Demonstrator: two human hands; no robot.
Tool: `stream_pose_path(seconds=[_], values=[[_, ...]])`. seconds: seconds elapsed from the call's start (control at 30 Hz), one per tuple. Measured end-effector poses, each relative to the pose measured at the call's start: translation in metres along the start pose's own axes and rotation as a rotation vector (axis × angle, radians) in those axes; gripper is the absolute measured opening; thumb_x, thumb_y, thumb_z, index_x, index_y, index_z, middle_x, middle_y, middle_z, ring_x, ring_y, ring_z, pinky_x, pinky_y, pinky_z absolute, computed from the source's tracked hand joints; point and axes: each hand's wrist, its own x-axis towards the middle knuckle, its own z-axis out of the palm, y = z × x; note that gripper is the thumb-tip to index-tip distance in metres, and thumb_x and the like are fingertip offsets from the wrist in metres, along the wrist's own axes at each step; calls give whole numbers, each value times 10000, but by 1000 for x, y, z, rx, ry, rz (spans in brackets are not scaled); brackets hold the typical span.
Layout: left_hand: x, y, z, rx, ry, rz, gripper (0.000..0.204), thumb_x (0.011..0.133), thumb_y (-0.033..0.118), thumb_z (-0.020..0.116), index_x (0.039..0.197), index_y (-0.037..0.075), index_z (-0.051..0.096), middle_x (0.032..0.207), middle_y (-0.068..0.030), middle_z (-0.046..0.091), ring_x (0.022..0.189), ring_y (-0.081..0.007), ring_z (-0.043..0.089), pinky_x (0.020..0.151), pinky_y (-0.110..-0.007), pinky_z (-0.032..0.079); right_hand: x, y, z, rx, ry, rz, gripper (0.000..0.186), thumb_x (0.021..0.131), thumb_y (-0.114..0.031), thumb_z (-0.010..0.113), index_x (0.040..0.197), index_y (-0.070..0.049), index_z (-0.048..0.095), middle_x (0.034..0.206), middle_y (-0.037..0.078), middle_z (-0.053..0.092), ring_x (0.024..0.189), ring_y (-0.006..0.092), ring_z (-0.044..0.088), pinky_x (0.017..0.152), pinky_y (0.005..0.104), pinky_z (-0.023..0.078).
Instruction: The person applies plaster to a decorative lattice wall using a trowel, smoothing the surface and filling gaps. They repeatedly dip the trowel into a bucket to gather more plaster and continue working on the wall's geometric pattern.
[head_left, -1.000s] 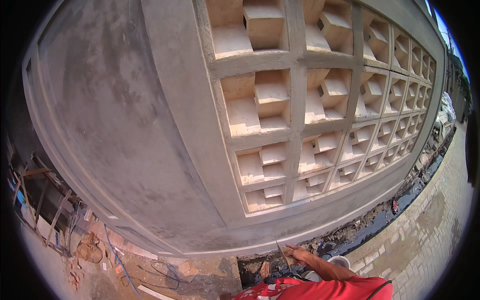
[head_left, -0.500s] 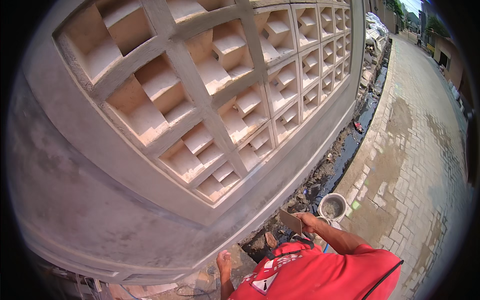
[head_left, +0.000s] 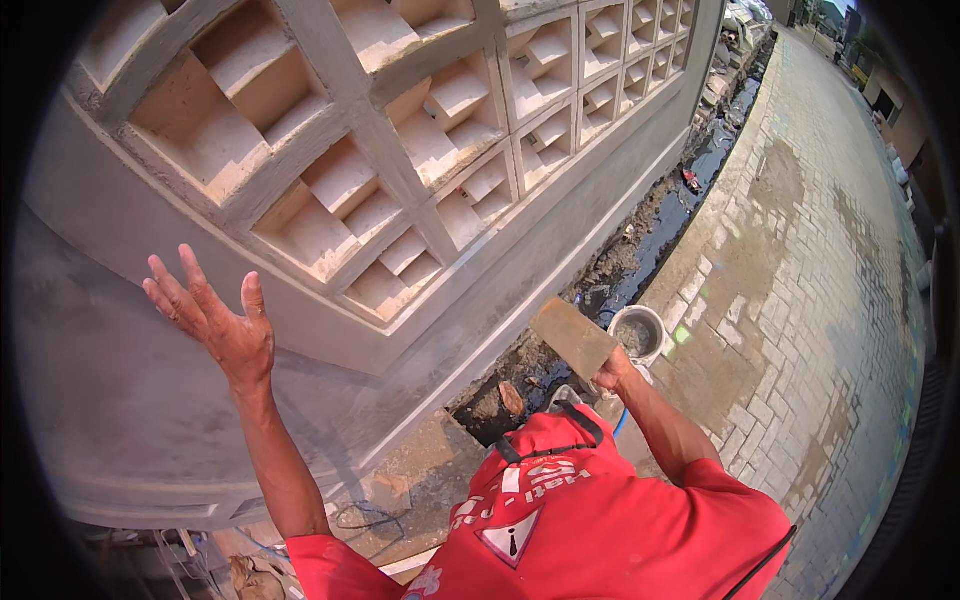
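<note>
My left hand (head_left: 210, 310) is raised with its fingers spread in front of the grey plastered wall (head_left: 140, 390); I cannot tell whether it touches it. Above it is a grid of pale hollow ventilation blocks (head_left: 200, 140). My right hand (head_left: 612, 372) grips a flat rectangular plastering trowel (head_left: 568, 335), held low over the ditch, whose hidden handle is under the plate. Just behind the trowel, a pale bucket (head_left: 655, 330) with grey contents stands at the ditch's edge.
A ditch (head_left: 672, 220) with dark water, dirt and rubble runs along the wall's foot, beside a paved path (head_left: 800, 300). A broken concrete slab (head_left: 415, 470) with cables lies below the wall. White sacks (head_left: 745, 18) are piled at the far end.
My view has swung right along the wall and path. My left hand has risen from low down to in front of the wall, fingers spreading. The trowel has tilted, showing its flat face.
</note>
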Motion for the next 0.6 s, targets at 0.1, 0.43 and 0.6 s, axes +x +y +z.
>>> stream_pose_path(seconds=[0.1, 0.43, 0.6], values=[[-3, -10, 31, 121, -25, 36, 765, 953, 559, 479, 1537, 133, 227, 1610, -156, 75, 1473, -400, -12, 1169, -569, 54, -11, -14, -25, 5, 89, -34, 339, 982, -286, 482, 1209, -58, 589, 1150, 94, 657, 992, 239, 657, 861, 402, 544], [-2, -17, 63, 104, 24, 87, 867, 921, 716, 335, 1545, 132, 186, 1619, -129, 7, 1464, -365, -121, 1139, -582, -44, -203, 10, -246, -211, 1059, -98, 200, 960, -206, 467, 1007, -89, 624, 891, 23, 663, 767, 155, 643, 650, 343, 531], [3, -10, 69, 171, 50, 109, 911, 890, 763, 344, 1541, 144, 197, 1610, -140, 38, 1426, -400, 14, 1097, -589, 89, -294, 64, -256, -128, 1379, 11, 191, 946, -180, 486, 994, -64, 630, 870, 55, 663, 747, 189, 651, 619, 363, 545]])
